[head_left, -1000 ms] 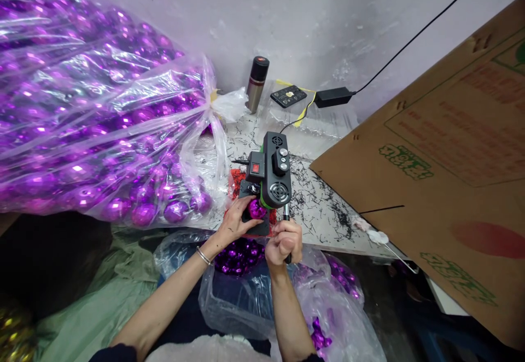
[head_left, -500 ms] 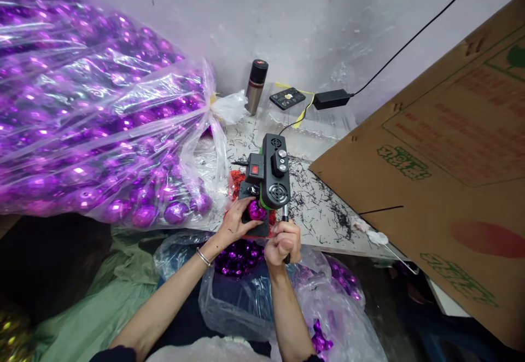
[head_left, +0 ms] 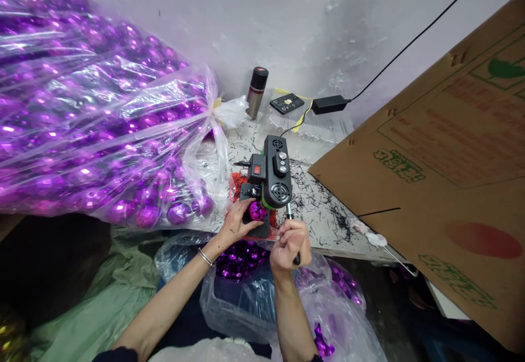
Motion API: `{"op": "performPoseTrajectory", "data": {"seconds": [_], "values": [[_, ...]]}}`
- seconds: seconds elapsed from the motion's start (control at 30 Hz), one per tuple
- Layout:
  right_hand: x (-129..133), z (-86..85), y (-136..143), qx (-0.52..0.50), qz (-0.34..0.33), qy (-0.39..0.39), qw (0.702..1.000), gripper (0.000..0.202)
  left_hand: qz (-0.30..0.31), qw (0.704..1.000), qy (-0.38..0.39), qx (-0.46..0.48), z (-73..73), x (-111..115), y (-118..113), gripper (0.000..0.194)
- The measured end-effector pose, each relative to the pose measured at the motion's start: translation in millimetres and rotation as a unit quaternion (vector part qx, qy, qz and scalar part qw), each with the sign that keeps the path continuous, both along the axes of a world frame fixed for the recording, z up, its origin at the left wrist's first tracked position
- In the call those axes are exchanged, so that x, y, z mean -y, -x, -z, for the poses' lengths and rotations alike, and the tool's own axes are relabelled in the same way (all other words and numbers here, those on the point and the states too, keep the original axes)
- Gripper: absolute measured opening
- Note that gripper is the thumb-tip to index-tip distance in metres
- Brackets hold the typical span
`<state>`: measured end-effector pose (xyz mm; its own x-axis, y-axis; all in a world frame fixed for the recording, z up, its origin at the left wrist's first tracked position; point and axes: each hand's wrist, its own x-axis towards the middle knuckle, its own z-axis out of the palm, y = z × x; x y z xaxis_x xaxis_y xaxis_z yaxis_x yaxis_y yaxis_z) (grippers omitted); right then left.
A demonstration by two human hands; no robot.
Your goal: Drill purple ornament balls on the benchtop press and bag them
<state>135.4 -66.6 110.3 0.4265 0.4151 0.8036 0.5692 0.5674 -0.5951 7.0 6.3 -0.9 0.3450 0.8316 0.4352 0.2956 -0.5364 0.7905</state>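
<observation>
Between the thumb and fingers of my left hand (head_left: 234,225) is a shiny purple ball (head_left: 257,210), held on the black base (head_left: 259,227) of a small bench drill press (head_left: 277,173). The machine's black head, with green edging, round vents and knobs, covers part of the ball's right side. My right hand (head_left: 290,246) is closed around the black-gripped lever (head_left: 289,212) on the machine's right side. A black switch box (head_left: 256,168) with a red rocker is fixed left of the head. The tool tip itself is hidden.
A large clear bag of purple balls (head_left: 123,132) fills the left. Behind the machine are a thermos (head_left: 257,93), a phone (head_left: 287,103) and a power adapter (head_left: 329,104). Black shavings litter the table (head_left: 303,225). A cardboard box (head_left: 435,187) stands right. More purple balls (head_left: 240,258) lie below the edge.
My right hand has swung the lever a little to the right and outward. My left hand keeps its hold on the ball. The view has shifted slightly.
</observation>
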Motion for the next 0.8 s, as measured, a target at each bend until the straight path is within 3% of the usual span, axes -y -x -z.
{"op": "performPoseTrajectory", "data": {"seconds": [0.1, 0.17, 0.43, 0.8], "values": [[2.9, -15.7, 1.7, -0.028, 0.006, 0.03, 0.999, 0.039, -0.007, 1.0, 0.006, -0.004, -0.2, 0.1, -0.3, 0.067], [2.7, -15.8, 2.1, -0.022, 0.009, 0.031, 0.999, 0.039, -0.008, 1.0, 0.011, -0.006, -0.3, 0.3, -0.8, 0.067], [-5.1, 27.6, 0.8, 0.031, 0.028, -0.02, 0.999, 0.041, -0.005, 1.0, -0.01, 0.007, 2.0, 1.6, -0.8, 0.065], [-4.1, 33.2, -0.5, 0.035, 0.021, -0.018, 0.999, 0.042, -0.014, 1.0, 0.009, -0.004, -1.1, 2.8, -2.1, 0.065]]}}
